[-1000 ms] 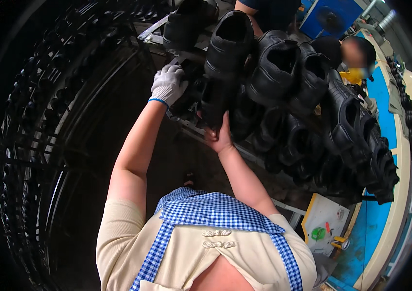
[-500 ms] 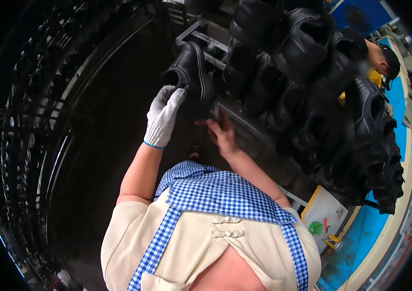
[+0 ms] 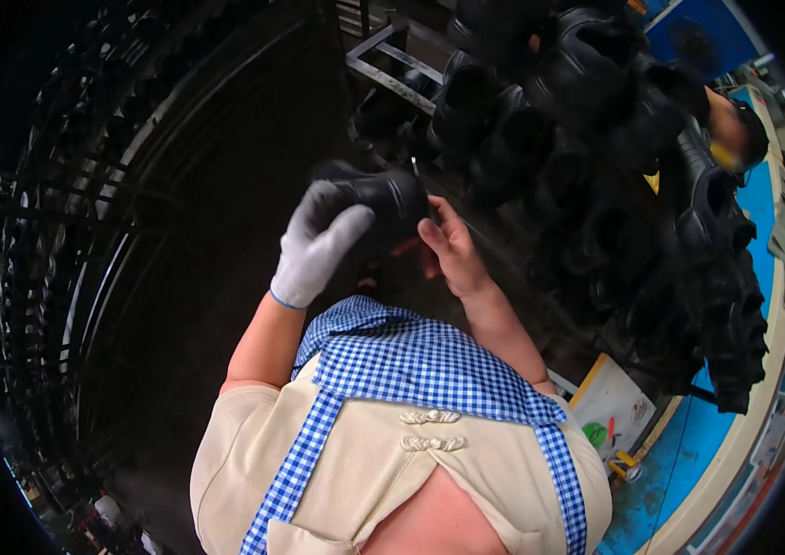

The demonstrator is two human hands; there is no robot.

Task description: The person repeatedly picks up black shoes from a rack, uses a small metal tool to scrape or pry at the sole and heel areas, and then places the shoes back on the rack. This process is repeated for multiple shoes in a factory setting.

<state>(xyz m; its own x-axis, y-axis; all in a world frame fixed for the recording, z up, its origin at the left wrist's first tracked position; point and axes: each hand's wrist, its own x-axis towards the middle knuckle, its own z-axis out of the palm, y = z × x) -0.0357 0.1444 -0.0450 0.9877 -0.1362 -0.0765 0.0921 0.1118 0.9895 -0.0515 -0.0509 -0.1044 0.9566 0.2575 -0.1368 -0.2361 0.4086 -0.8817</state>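
A black shoe (image 3: pixel 381 199) lies sideways in the air in front of my apron, slightly blurred. My left hand (image 3: pixel 318 239), in a white knit glove with a blue cuff edge, is closed on its left end. My bare right hand (image 3: pixel 455 248) is at the other end of the shoe, thumb and fingers apart. Whether those fingers touch the shoe I cannot tell. Part of the shoe's near side is covered by the glove.
Several black shoes (image 3: pixel 587 69) hang stacked on a rack to the right, with a metal frame (image 3: pixel 394 81) at its far left end. Dark racks (image 3: pixel 87 222) line the left. Beyond the shoes are a blue-topped bench (image 3: pixel 688 453), a white board (image 3: pixel 610 398) and another person (image 3: pixel 735 134).
The shoe has come nearer and turned from upright to sideways in my left hand. My right hand has risen slightly to the right, to the shoe's end.
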